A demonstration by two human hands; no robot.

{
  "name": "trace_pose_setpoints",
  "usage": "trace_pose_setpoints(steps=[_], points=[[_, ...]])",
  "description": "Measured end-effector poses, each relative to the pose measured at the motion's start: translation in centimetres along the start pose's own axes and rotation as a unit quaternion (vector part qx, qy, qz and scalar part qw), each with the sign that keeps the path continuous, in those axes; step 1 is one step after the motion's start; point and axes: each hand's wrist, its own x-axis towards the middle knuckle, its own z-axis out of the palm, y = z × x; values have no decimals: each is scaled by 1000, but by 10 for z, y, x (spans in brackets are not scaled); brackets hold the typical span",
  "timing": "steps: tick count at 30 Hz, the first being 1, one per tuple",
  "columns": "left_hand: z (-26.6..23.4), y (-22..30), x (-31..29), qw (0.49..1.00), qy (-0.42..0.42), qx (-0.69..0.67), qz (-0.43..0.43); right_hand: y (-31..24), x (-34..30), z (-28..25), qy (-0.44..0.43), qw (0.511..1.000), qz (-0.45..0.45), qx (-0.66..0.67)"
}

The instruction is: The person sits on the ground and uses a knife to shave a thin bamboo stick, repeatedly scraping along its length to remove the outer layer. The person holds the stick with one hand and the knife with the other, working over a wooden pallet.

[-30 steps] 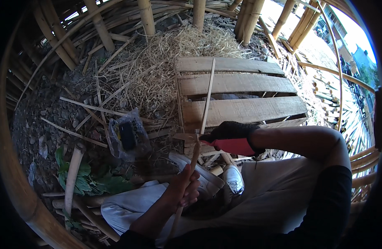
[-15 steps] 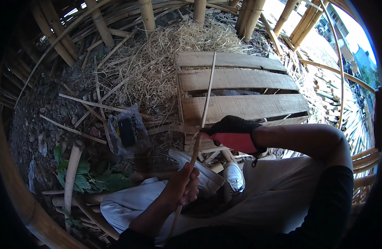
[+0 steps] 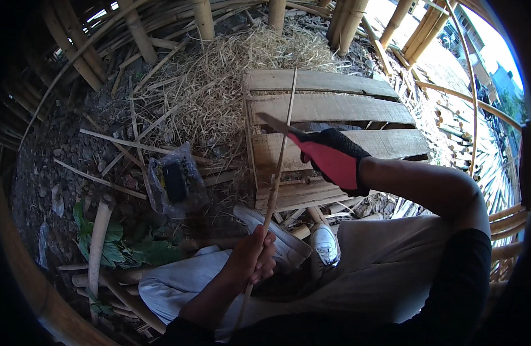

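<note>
My bare left hand [image 3: 258, 258] is closed round the lower part of a long, thin bamboo strip [image 3: 280, 160]. The strip slants up and away from me, its far end over the slatted wooden crate [image 3: 334, 107]. My right hand [image 3: 333, 160], in a red and black glove, is closed on a knife; its handle is hidden in the glove. The knife blade [image 3: 272, 122] points to the upper left and crosses the strip well above my left hand. Whether the edge touches the strip, I cannot tell.
Thin shavings [image 3: 219, 86] are heaped behind and left of the crate. A clear plastic bag with a dark object [image 3: 175, 183] lies on the ground to the left, near green leaves [image 3: 112, 245] and a bamboo piece [image 3: 99, 248]. My white shoes [image 3: 324, 244] are before the crate.
My right hand has moved the knife up along the strip, away from my left hand, and the blade now tilts to the upper left. My left hand keeps its grip in nearly the same place.
</note>
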Motion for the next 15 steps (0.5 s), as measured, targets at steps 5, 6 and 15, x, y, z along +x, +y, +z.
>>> trace_pose_setpoints(steps=[5,6,15], points=[[3,1,1,999,13,28,9,27,5,12,-26,990,-104,-97],[2,2,2,1000,6,24,8,21,4,6,-30,991,-112,-72],[-2,2,2,1000,-17,-22,4,-13,2,-24,113,993,19,-19]])
